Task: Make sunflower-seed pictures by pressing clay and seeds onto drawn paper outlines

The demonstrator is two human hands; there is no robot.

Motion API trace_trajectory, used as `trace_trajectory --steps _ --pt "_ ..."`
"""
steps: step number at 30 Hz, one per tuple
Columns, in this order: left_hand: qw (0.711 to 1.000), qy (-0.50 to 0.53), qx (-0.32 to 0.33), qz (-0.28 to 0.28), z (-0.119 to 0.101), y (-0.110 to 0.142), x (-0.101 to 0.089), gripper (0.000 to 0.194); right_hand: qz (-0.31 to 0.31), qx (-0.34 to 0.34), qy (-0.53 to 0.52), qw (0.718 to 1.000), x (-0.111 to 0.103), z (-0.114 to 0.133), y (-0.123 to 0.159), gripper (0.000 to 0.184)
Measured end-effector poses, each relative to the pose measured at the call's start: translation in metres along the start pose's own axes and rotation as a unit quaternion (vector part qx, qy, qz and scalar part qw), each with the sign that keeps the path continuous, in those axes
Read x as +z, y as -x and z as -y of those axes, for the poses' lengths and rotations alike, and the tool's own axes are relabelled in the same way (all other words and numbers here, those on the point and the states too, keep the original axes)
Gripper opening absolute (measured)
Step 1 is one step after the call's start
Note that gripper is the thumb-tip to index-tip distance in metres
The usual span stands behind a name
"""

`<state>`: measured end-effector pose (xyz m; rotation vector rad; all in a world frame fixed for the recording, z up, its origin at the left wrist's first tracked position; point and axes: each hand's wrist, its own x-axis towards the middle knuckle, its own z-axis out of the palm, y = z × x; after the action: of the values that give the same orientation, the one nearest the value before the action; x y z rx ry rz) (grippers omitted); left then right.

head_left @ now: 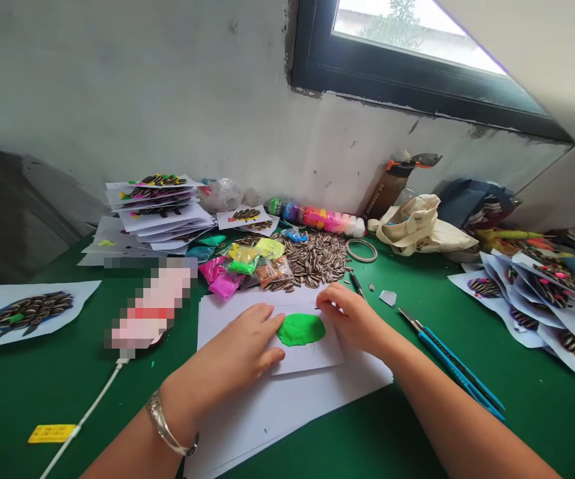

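Note:
A flattened oval of bright green modelling clay (pixel 301 330) lies on a small white paper card (pixel 312 359), which rests on a stack of larger white sheets (pixel 317 399). My left hand (pixel 247 342) is laid along the card's left side, thumb and forefinger apart, fingertips at the clay's left edge. A silver bracelet is on that wrist. At the card's upper right corner, the fingers of my right hand (pixel 350 316) are pinched together; a small dark tip shows there, too small to name. Striped sunflower seeds (pixel 317 256) are heaped just beyond the sheets.
Bags of coloured clay (pixel 242 259) lie beside the seeds. Teal-handled tweezers (pixel 454 366), a pen (pixel 356 283) and a tape roll (pixel 362 250) are on the right. Seed pictures are piled at left (pixel 162 219) and right (pixel 542 299). A cabled phone (pixel 148 313) lies left.

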<state>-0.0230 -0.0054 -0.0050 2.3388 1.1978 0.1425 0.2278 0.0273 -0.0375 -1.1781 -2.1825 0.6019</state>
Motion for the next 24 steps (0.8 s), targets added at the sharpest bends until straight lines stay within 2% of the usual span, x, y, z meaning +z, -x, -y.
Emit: trace_trajectory --steps 6,14,18,24 --pt "1.0 -0.021 -0.009 0.003 -0.001 -0.002 0.004 0.046 0.001 0.005 0.013 1.0 0.003 0.012 0.03 0.017" --pt "0.999 -0.033 -0.014 -0.005 0.001 -0.002 0.011 0.057 0.049 -0.026 0.036 0.998 0.023 0.03 0.038 0.017" --pt "0.999 -0.031 -0.01 -0.005 0.0 -0.002 0.012 0.057 0.042 -0.073 0.091 0.992 0.032 0.028 0.044 0.014" --pt "0.999 -0.047 -0.016 0.008 -0.003 -0.003 0.012 0.055 0.026 -0.067 0.148 0.986 0.033 0.03 0.044 0.018"
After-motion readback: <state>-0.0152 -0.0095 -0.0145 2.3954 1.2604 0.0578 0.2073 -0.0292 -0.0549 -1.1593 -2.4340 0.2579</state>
